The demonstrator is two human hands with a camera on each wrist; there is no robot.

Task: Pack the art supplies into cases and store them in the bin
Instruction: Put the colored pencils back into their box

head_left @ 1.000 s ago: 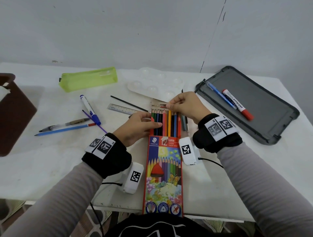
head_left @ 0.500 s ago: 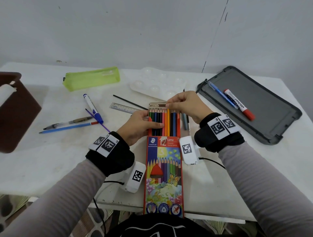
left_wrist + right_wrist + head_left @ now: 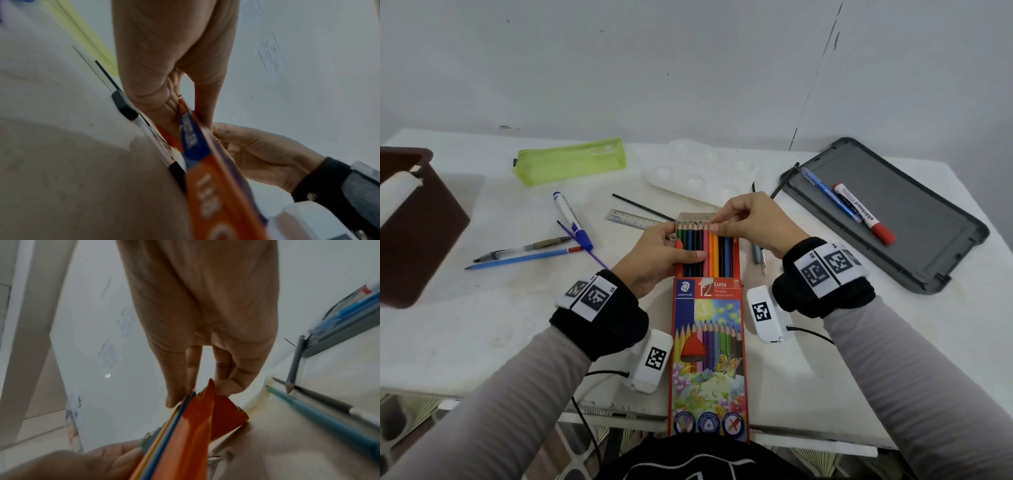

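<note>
A red coloured-pencil box [image 3: 708,346] lies lengthwise at the near edge of the white surface [image 3: 482,329], its near end overhanging toward the person. The left hand [image 3: 654,260] grips the box's open far end at its left side, thumb lying across the dark pencils, while the right hand [image 3: 748,224] pinches at the pencil tips [image 3: 695,226] and the cardboard flap [image 3: 693,217] beyond them, fingers curled. The coloured pencils [image 3: 707,251] sit side by side in the open mouth. The risk, as it looks from here: the flap could snag on the raised points and crease or tear if pushed shut before the pencils are seated, and the overhanging box could tip off the edge if the left hand lets go. A teal pencil [image 3: 756,254] just right of the box is not yet packed. Farther left lie a blue marker [image 3: 571,219], pens and a ruler [image 3: 631,219]; beyond them a green pencil pouch [image 3: 570,161] and a white palette [image 3: 698,171]. A grey case lid [image 3: 914,240] at far right holds a pen and a whiteboard marker [image 3: 863,213]; a brown bin [image 3: 410,233] stands at the left edge
</note>
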